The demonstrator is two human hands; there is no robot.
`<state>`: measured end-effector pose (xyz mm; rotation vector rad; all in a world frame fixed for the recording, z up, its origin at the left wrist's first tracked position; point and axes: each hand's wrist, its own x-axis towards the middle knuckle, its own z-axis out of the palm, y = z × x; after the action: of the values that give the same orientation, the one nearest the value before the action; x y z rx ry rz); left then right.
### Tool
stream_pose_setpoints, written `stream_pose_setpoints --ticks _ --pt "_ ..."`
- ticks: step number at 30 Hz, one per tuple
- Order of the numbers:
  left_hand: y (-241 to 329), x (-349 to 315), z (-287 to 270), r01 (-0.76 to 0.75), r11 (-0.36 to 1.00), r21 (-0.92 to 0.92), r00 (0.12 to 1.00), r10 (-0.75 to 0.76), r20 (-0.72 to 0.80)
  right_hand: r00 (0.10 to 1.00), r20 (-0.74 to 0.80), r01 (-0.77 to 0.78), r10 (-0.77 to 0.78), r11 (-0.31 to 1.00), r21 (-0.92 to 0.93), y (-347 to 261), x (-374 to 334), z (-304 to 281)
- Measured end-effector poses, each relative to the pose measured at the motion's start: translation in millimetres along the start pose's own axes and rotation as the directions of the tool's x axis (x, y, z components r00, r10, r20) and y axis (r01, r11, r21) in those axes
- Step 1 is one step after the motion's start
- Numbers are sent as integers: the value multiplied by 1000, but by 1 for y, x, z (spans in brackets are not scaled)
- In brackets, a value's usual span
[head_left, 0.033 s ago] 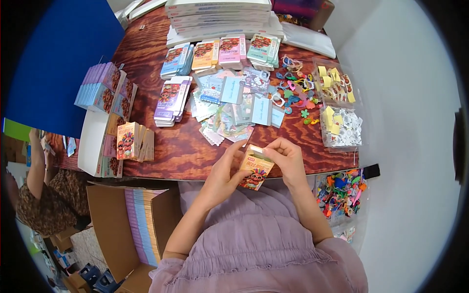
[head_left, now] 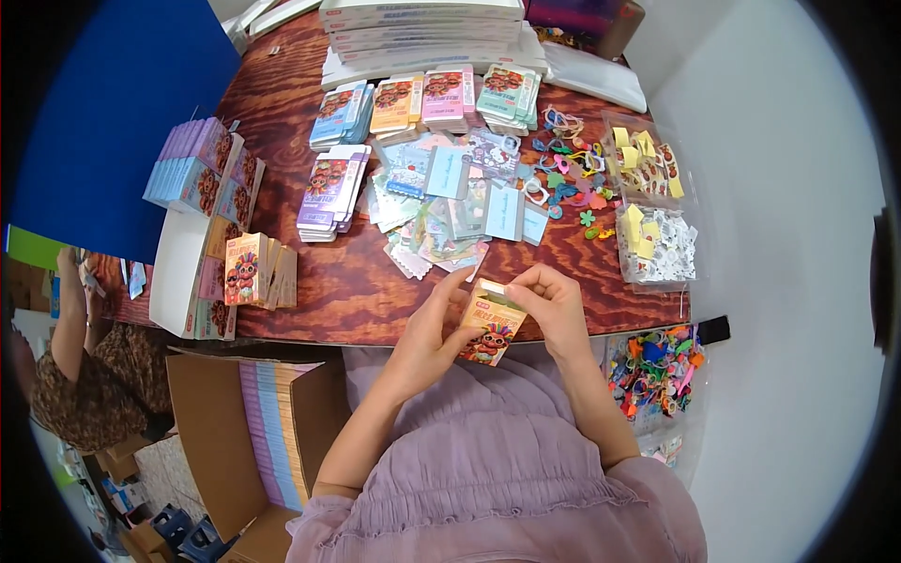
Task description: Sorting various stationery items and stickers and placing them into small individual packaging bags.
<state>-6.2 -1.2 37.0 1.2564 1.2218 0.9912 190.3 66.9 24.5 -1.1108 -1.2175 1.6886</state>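
Carton: the brown carton is holding rows of purple, blue and orange boxes, seemingly finished.
White tray: the white tray is filling one side with made-up boxes; these look done.
Orange boxes: a small group of orange boxes is standing just beside the tray, apparently made up too.
Flat stacks: purple, blue, orange, pink and green flat boxes are lying unfolded, so plenty seems left.
Left hand: the left hand is gripping the box's left side, fingers closed around it.
Box in work: the orange box is tilting between both hands at the table's front edge, its top not yet closed.
Right hand: the right hand is pinching the top edge, thumb meeting forefinger; what lies inside is staying unclear.
Loose pieces: cards and trinkets are lying spread out, apparently unused.
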Motion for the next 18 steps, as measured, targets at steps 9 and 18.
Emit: stream_pose_setpoints --ticks 9,18 --pt "-9 -4 1 33 996 -87 999 -34 -10 977 192 139 -91 957 -253 -13 -8 -3" --pt "-31 -11 1 -54 999 -2 998 54 20 971 183 206 -152 921 -331 2 -17 2"
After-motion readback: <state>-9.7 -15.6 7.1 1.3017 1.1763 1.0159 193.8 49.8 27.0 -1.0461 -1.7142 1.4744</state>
